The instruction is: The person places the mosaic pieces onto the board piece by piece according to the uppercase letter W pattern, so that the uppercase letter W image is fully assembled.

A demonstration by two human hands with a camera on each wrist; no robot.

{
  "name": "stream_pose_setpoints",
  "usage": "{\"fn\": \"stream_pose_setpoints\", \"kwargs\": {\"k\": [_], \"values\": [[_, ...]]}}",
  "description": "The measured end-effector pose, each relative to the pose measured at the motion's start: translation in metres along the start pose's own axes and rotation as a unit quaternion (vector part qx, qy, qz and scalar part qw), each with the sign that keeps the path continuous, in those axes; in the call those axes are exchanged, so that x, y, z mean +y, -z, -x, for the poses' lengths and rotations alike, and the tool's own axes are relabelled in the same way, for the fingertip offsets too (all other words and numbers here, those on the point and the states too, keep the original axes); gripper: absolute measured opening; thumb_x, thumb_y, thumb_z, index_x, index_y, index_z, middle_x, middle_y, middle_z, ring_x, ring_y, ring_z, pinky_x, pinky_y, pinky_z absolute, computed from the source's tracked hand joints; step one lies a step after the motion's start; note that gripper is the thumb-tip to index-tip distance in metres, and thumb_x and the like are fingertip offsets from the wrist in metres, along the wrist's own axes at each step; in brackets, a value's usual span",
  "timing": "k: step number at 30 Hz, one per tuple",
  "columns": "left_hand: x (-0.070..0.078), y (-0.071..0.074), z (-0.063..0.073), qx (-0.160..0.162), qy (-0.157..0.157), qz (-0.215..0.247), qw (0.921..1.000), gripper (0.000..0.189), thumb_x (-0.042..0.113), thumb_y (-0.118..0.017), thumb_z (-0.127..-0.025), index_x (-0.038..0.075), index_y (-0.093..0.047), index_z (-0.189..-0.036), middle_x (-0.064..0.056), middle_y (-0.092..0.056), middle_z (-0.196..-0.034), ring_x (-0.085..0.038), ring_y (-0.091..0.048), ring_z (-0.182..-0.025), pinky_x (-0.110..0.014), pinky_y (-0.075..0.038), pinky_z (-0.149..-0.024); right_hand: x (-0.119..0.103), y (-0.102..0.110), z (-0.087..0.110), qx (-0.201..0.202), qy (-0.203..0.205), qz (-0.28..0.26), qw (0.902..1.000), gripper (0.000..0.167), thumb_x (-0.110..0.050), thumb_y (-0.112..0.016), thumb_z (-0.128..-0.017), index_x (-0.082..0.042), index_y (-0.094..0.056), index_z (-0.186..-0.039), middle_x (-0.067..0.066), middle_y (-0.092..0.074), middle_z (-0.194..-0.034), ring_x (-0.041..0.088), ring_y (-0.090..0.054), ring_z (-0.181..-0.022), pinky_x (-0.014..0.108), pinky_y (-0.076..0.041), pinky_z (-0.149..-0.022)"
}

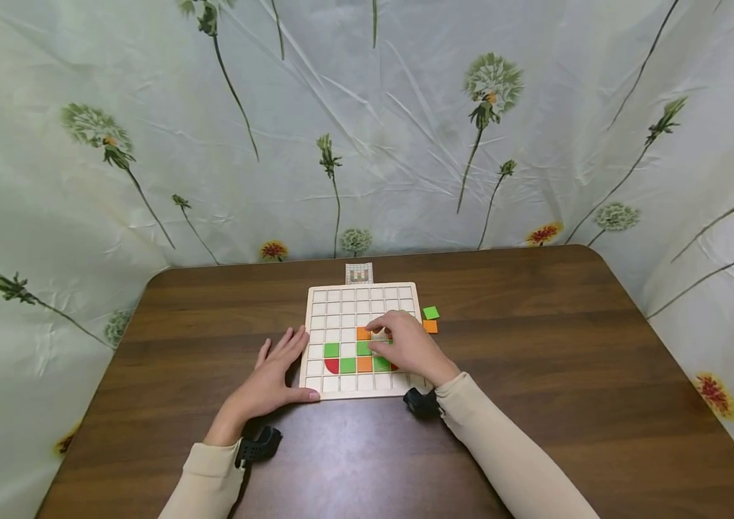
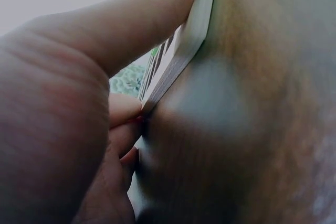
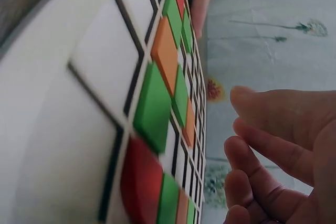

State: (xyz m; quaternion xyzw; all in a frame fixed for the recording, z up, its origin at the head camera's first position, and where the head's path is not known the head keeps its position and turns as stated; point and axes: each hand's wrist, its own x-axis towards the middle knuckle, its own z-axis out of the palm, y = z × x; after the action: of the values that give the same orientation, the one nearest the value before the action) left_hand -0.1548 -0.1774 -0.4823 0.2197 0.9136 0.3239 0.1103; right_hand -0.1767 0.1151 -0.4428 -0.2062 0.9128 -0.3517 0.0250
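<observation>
A pale wooden grid board (image 1: pixel 334 296) lies on the table. Several green, orange and red tiles sit in its cells, among them an upper orange tile (image 1: pixel 363 334), a green tile (image 1: pixel 331 350) and a red tile with a rounded side (image 1: pixel 331 366). My left hand (image 1: pixel 268 380) touches the board's left edge with spread fingers, its thumb on the near left corner. Over the right part of the board hovers my right hand (image 1: pixel 414 349), hiding some cells. In the right wrist view its loosely bent fingers (image 3: pixel 278 150) hold nothing and stand apart from the tiles.
Just right of the board lie a loose green tile (image 1: pixel 430 313) and a loose orange tile (image 1: pixel 430 326). A small printed pattern card (image 1: pixel 359 273) lies behind the board. The brown wooden table (image 1: pixel 536 346) meets a flowered curtain (image 1: pixel 406 144) at the back.
</observation>
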Motion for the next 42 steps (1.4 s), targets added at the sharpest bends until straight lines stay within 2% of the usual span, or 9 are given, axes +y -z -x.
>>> {"fn": "stream_pose_setpoints", "kwargs": {"k": [11,22,29,42], "values": [[0.0,0.002,0.0,-0.001,0.003,0.002,1.0,0.117,0.052,-0.086,-0.073,0.008,-0.023,-0.16,-0.006,-0.016,-0.168,-0.031,-0.006,-0.154,-0.06,0.007,-0.117,0.029,0.026,0.021,0.044,-0.045,0.009,0.998,0.028,-0.017,-0.078,-0.088,-0.007,-0.076,-0.114,0.005,-0.07,-0.104,0.023,-0.059,-0.091,0.037,-0.048,-0.078],[-0.001,0.001,0.002,0.002,0.005,0.002,1.0,0.116,0.052,-0.087,-0.073,0.008,-0.024,-0.16,-0.006,-0.016,-0.167,-0.031,-0.008,-0.154,-0.06,0.006,-0.117,0.059,0.038,0.036,0.063,-0.085,0.014,0.9943,0.032,-0.015,-0.078,-0.089,-0.003,-0.073,-0.119,0.012,-0.068,-0.112,0.027,-0.06,-0.098,0.046,-0.05,-0.085],[-0.001,0.0,0.001,0.0,0.005,0.005,1.0,0.116,0.051,-0.087,-0.073,0.008,-0.023,-0.16,-0.007,-0.017,-0.167,-0.031,-0.007,-0.154,-0.059,0.006,-0.118,0.068,0.041,0.036,0.058,-0.107,0.029,0.9922,0.032,-0.014,-0.077,-0.089,-0.002,-0.073,-0.118,0.016,-0.067,-0.113,0.029,-0.058,-0.097,0.047,-0.049,-0.086],[-0.002,-0.001,0.0,-0.002,0.002,0.002,1.0,0.117,0.053,-0.085,-0.073,0.008,-0.022,-0.161,-0.006,-0.015,-0.167,-0.03,-0.006,-0.155,-0.058,0.006,-0.118,0.073,0.044,0.032,0.044,-0.119,0.034,0.9914,0.027,-0.01,-0.077,-0.088,-0.001,-0.073,-0.113,0.015,-0.066,-0.109,0.027,-0.058,-0.094,0.046,-0.05,-0.084]]}}
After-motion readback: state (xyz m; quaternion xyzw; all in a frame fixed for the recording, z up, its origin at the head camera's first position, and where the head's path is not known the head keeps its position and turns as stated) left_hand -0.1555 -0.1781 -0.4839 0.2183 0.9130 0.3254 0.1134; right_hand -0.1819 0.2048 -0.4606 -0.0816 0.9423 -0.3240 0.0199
